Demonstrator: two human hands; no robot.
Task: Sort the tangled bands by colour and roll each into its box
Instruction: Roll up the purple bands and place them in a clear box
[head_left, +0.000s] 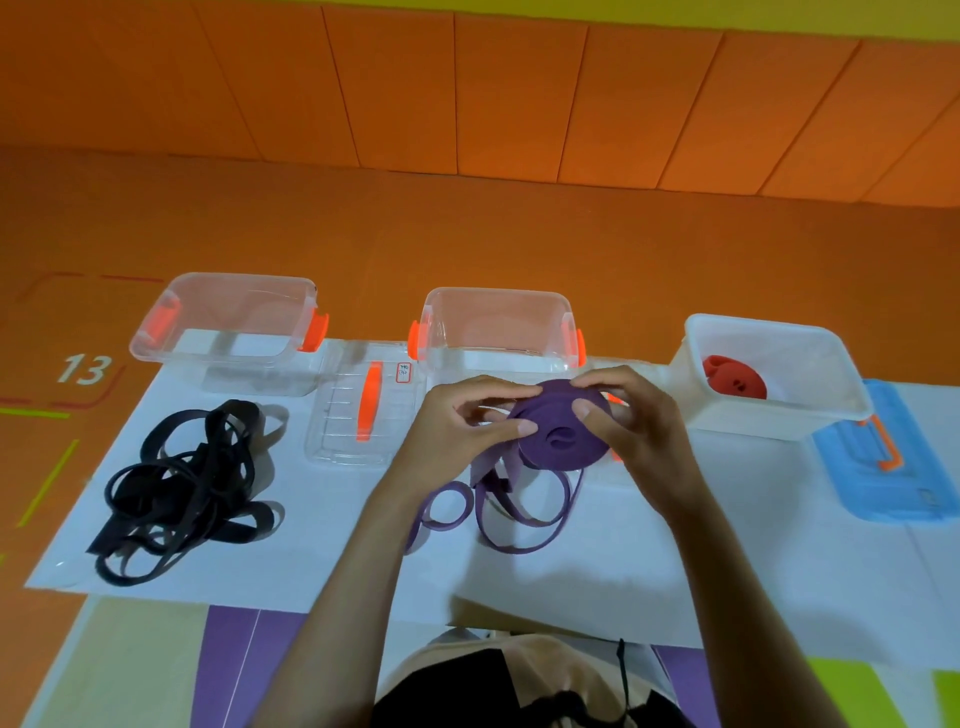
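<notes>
White sheet — both hands (550, 415) curled round purple roll (558, 428).

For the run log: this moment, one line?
left hand, right hand: grip purple roll | red roll: in white box | black band: tangled
</notes>
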